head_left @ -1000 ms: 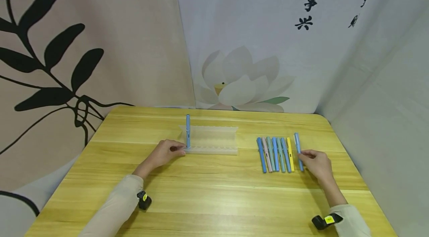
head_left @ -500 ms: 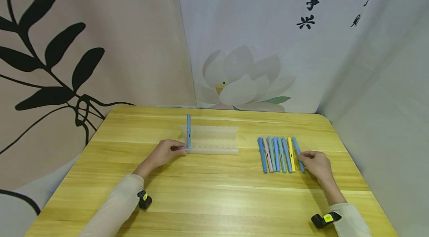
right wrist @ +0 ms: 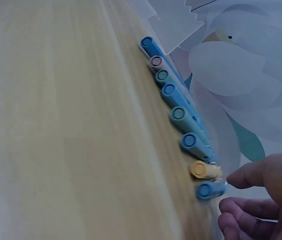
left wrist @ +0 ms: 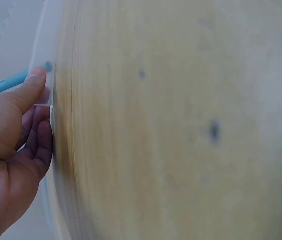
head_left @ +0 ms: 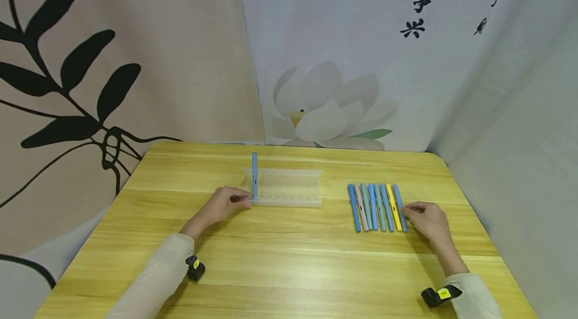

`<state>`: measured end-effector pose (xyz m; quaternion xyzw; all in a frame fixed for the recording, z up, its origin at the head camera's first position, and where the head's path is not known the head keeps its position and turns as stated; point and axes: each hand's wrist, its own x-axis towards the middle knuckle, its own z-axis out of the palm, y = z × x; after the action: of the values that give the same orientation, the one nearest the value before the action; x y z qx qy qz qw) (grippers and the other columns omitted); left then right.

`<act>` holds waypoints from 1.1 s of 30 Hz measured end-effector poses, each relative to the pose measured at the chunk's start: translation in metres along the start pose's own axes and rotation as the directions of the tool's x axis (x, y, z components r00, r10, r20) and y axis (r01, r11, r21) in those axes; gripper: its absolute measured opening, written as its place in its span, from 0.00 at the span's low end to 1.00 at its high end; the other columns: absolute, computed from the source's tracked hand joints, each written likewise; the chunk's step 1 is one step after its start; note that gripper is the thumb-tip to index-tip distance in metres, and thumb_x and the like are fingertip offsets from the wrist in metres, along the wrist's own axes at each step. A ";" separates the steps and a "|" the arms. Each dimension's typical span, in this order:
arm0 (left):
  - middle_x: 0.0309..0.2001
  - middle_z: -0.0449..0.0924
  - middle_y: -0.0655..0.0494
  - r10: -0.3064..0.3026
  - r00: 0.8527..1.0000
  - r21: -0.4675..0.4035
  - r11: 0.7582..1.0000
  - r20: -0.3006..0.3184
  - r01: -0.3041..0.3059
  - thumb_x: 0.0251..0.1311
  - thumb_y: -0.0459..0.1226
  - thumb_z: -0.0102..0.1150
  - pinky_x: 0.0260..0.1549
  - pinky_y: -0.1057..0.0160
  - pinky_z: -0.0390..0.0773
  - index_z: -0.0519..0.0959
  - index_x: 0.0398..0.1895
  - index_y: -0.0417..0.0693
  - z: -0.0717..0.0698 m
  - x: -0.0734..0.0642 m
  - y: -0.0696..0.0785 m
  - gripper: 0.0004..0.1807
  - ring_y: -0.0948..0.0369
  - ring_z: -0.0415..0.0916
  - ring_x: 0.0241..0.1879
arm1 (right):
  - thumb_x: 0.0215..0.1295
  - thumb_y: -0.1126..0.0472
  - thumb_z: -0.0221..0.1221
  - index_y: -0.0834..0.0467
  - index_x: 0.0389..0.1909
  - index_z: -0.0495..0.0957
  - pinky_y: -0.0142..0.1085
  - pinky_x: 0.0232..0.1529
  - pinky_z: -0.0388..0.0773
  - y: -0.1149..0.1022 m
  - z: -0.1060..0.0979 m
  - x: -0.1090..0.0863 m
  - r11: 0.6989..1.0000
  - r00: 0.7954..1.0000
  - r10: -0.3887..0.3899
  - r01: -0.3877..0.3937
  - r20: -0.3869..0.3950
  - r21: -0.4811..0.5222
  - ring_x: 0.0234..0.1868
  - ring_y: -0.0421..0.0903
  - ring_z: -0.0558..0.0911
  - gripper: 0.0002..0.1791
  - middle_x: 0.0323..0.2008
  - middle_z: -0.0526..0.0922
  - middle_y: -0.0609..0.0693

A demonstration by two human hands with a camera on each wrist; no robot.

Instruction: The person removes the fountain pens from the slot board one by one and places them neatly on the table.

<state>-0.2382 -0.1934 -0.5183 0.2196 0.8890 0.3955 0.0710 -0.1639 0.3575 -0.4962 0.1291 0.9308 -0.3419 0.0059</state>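
Note:
A clear plastic pen rack (head_left: 289, 202) stands on the table with one light-blue pen (head_left: 255, 176) upright at its left end. My left hand (head_left: 226, 202) pinches the rack's lower left corner, the thumb in front beside the pen's foot in the left wrist view. At the right lies a row of capped pens in blue, pink, green and yellow. My right hand (head_left: 426, 218) is beside the rightmost blue pen (head_left: 400, 208), fingertips right at its side. In the right wrist view, thumb and fingers are parted near this blue pen (right wrist: 210, 190), next to the yellow pen (right wrist: 204, 170).
The wooden table (head_left: 289, 264) ends at a printed cloth backdrop (head_left: 334, 48) behind the rack. Bare tabletop lies between the rack and the leftmost blue pen (head_left: 354, 208). Another cloth (head_left: 519, 133) hangs along the right side.
The rightmost blue pen has shifted left and lies against the yellow pen, which has tilted slightly. My right fingers no longer clasp it. My left hand and the rack have stayed in place.

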 end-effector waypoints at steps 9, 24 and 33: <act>0.48 0.88 0.50 -0.002 1.000 0.015 1.000 -0.002 0.002 0.68 0.40 0.66 0.43 0.60 0.81 0.85 0.56 0.40 0.000 0.000 0.002 0.18 0.61 0.81 0.42 | 0.75 0.48 0.59 0.63 0.54 0.85 0.43 0.39 0.79 -0.028 -0.005 0.004 0.990 0.989 -0.135 0.138 -0.063 0.038 0.45 0.57 0.84 0.23 0.45 0.88 0.59; 0.46 0.88 0.53 0.011 1.000 0.026 1.000 -0.002 -0.011 0.68 0.40 0.66 0.42 0.63 0.80 0.86 0.55 0.41 0.001 0.002 -0.001 0.17 0.63 0.80 0.40 | 0.72 0.47 0.63 0.56 0.56 0.85 0.37 0.43 0.81 -0.090 0.037 0.016 0.910 0.930 -0.358 0.366 -0.080 0.195 0.47 0.51 0.84 0.20 0.48 0.88 0.53; 0.46 0.88 0.53 0.016 1.000 0.018 1.000 -0.004 -0.016 0.67 0.41 0.66 0.43 0.62 0.81 0.86 0.55 0.42 0.001 0.001 -0.003 0.17 0.62 0.80 0.42 | 0.70 0.49 0.65 0.55 0.53 0.86 0.36 0.46 0.82 -0.130 0.067 0.012 0.832 0.887 -0.457 0.454 -0.072 0.318 0.45 0.49 0.85 0.18 0.47 0.88 0.52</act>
<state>-0.2398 -0.1936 -0.5214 0.2266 0.8908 0.3887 0.0641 -0.2125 0.2219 -0.4660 -0.0981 0.8650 -0.4831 -0.0940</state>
